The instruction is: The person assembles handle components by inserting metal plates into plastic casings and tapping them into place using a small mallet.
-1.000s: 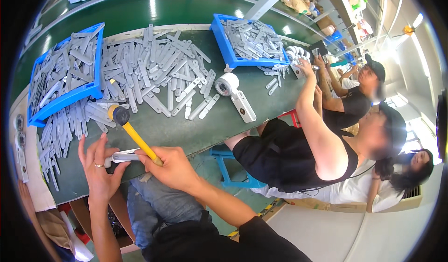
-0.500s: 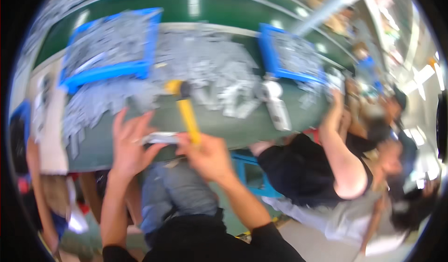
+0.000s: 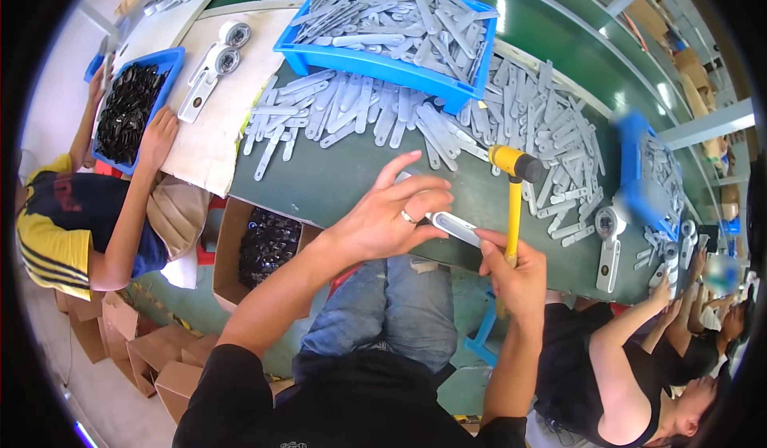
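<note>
Casing [image 3: 457, 228] work appears partway; completion cannot be confirmed. Loose pieces [image 3: 551, 144] fill the bin [image 3: 383, 66] and cover much of the bench [image 3: 343, 172]; one round-headed unit [image 3: 609, 263] lies at right. Left hand [image 3: 383, 218]: fingers spread at the casing's left end; grip cannot be told. Casing: between both hands. Right hand [image 3: 519, 284]: closed around the mallet [image 3: 514, 202], fingertips pinching the casing's right end.

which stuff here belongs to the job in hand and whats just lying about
In use, it seems:
long white-and-grey plastic part between left hand and right hand
yellow, black-ended mallet in the right hand
probably the piled flat grey plastic strips

Apparently lying about:
white round-headed device at right
open brown cardboard box of dark parts
</note>
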{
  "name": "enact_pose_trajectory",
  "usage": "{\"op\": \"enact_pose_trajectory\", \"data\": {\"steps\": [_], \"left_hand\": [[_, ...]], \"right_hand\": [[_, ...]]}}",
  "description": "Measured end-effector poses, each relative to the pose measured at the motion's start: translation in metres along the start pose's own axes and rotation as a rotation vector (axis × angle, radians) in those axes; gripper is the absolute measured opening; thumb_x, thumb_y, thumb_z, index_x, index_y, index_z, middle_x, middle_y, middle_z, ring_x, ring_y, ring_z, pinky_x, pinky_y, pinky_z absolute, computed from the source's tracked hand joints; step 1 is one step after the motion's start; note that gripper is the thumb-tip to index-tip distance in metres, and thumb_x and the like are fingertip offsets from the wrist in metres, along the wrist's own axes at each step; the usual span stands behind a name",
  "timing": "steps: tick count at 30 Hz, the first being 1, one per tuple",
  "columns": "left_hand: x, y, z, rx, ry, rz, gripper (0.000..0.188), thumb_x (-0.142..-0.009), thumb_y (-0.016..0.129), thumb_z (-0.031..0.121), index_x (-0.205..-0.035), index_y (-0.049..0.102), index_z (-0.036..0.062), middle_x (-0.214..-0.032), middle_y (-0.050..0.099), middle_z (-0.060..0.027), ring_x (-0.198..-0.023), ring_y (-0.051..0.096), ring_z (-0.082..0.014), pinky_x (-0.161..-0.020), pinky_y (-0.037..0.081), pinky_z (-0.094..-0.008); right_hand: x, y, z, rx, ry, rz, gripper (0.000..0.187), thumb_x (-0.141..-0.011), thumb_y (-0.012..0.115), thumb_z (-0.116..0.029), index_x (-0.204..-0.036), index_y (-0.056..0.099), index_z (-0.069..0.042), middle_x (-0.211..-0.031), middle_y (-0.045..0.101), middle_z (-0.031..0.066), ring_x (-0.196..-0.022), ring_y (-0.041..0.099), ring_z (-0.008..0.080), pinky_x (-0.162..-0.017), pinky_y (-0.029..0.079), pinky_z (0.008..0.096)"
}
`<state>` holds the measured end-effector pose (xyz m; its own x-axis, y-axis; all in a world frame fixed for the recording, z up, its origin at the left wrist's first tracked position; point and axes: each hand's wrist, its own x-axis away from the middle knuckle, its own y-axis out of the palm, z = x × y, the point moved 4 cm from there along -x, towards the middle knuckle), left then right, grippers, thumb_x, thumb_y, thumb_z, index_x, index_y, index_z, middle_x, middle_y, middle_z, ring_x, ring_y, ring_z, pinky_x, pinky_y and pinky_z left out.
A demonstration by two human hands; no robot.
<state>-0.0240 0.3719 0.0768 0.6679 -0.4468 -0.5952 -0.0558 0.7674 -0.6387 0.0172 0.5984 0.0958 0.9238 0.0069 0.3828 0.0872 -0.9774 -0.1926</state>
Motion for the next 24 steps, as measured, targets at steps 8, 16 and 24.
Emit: {"op": "enact_pose_trajectory", "data": {"steps": [8, 16, 24], "left_hand": [[-0.004, -0.001, 0.001, -0.047, 0.123, -0.043, 0.027, -0.080, 0.091, 0.026, -0.096, 0.074, 0.0148, -0.106, 0.076, 0.0042, -0.120, 0.068, -0.0196, -0.121, 0.036, -0.0611], [-0.017, -0.001, 0.005, -0.018, 0.015, -0.125, 0.025, -0.078, 0.091, 0.028, -0.090, 0.075, 0.0137, -0.103, 0.076, 0.0029, -0.117, 0.069, -0.0200, -0.122, 0.035, -0.0614], [-0.004, -0.003, 0.005, -0.111, 0.012, -0.099, 0.032, -0.070, 0.093, 0.018, -0.092, 0.071, 0.0122, -0.099, 0.075, -0.0025, -0.110, 0.070, -0.0299, -0.118, 0.035, -0.0693]], "right_hand": [[-0.005, -0.004, -0.008, 0.069, 0.040, -0.039, 0.020, -0.100, 0.072, -0.011, -0.117, 0.081, -0.005, -0.066, 0.063, -0.0031, -0.057, 0.047, 0.0014, -0.052, 0.033, 0.0219], [-0.004, -0.009, -0.012, 0.109, 0.152, -0.016, 0.036, -0.102, 0.071, -0.020, -0.136, 0.071, -0.006, -0.070, 0.071, 0.0002, -0.051, 0.052, 0.0035, -0.047, 0.040, 0.0230], [-0.012, 0.009, 0.022, -0.252, 0.277, -0.205, 0.041, -0.108, 0.064, -0.033, -0.141, 0.067, -0.010, -0.082, 0.077, 0.0033, -0.051, 0.057, 0.0061, -0.046, 0.044, 0.0239]]}}
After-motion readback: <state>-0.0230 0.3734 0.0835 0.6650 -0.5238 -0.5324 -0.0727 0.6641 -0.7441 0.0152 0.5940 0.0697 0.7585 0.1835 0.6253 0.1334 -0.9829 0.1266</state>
